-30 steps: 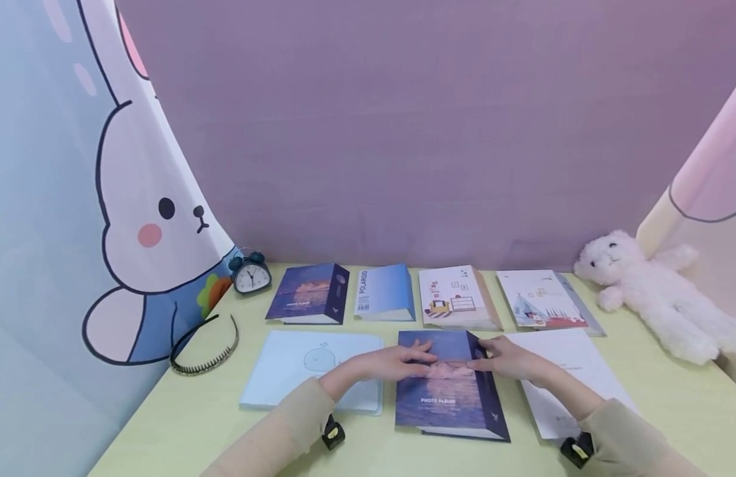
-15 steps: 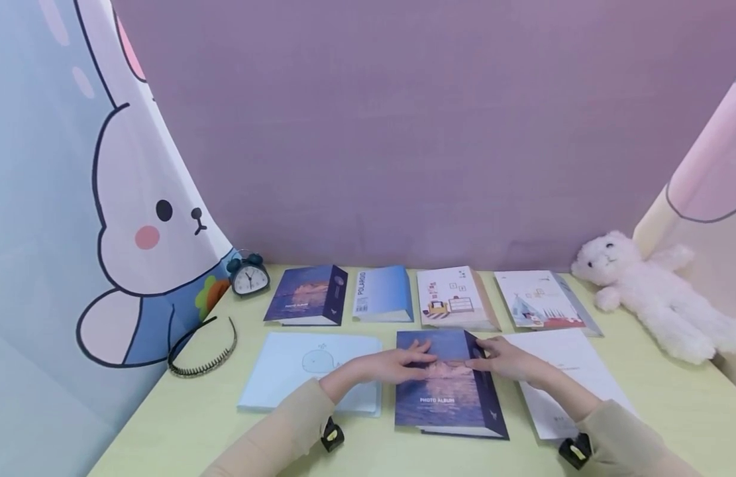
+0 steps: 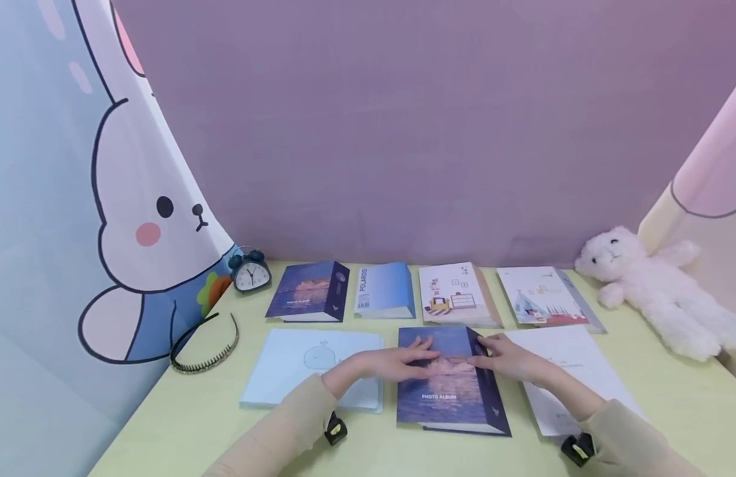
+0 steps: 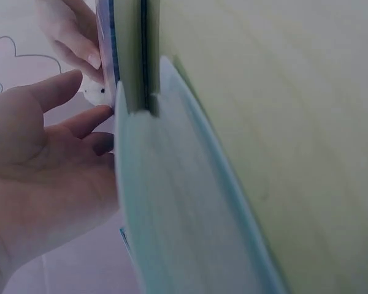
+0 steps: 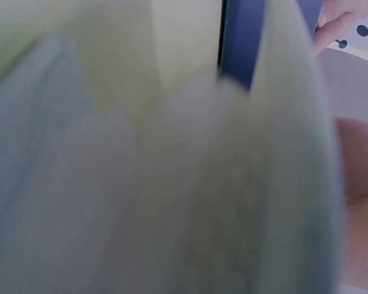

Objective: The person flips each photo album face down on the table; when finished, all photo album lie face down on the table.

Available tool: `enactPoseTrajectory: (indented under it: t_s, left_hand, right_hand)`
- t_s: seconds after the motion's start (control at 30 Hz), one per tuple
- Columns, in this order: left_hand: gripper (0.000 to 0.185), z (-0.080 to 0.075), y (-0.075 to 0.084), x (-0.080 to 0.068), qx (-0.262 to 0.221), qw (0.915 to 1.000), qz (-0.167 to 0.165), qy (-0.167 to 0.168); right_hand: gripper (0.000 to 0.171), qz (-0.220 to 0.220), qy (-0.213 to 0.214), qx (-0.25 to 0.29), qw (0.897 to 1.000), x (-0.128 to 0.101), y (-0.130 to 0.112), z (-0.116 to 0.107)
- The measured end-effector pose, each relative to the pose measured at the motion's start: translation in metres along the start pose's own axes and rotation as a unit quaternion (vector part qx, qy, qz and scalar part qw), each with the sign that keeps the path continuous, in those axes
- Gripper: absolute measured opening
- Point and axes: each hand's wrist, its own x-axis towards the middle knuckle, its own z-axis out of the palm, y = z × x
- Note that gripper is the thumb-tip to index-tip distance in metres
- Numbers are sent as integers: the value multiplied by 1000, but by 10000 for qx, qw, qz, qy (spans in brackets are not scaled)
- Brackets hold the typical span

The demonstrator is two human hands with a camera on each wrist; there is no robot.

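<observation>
Right now we have both hands laid on the dark blue photo album (image 3: 448, 381), which lies flat on the pale green table (image 3: 183, 424) at the near middle, its cover up and its dark spine along its right edge. Our left hand (image 3: 397, 362) comes in from about eight o'clock of the album and rests palm down on the upper part of the cover, fingers straight and relaxed; judging by that, it seems placed to steady the book. Our right hand (image 3: 506, 358) comes in from four o'clock and sits at the upper spine edge, fingers reaching onto the cover and loosely bent; we cannot tell whether it pinches that edge or only touches it. The fingertips of the two hands nearly meet over the cover.

At nine o'clock of the album lies a light blue folder (image 3: 296, 364), at three o'clock a white sheet (image 3: 573, 361). At twelve o'clock runs a row of four more albums (image 3: 430, 295), well apart from the hands.
</observation>
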Motion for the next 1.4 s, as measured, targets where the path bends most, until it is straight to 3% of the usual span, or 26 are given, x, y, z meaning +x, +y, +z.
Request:
enactPoseTrajectory:
  t_s: [0.13, 0.33, 0.63, 1.4]
  left_hand:
    - [52, -4, -2, 2, 195, 9998, 26, -92]
    - [59, 3, -2, 2, 818, 9965, 155, -9]
    - [71, 3, 0, 0, 627, 9978, 177, -109]
    - [70, 3, 1, 1, 797, 9967, 39, 141]
  right_hand:
    - [82, 44, 40, -28, 10000, 0, -2, -1]
    - [82, 130, 45, 110, 9998, -3, -2, 1]
    - [83, 142, 171, 176, 9996, -3, 0, 4]
    - [82, 95, 194, 21, 9998, -1, 2, 6]
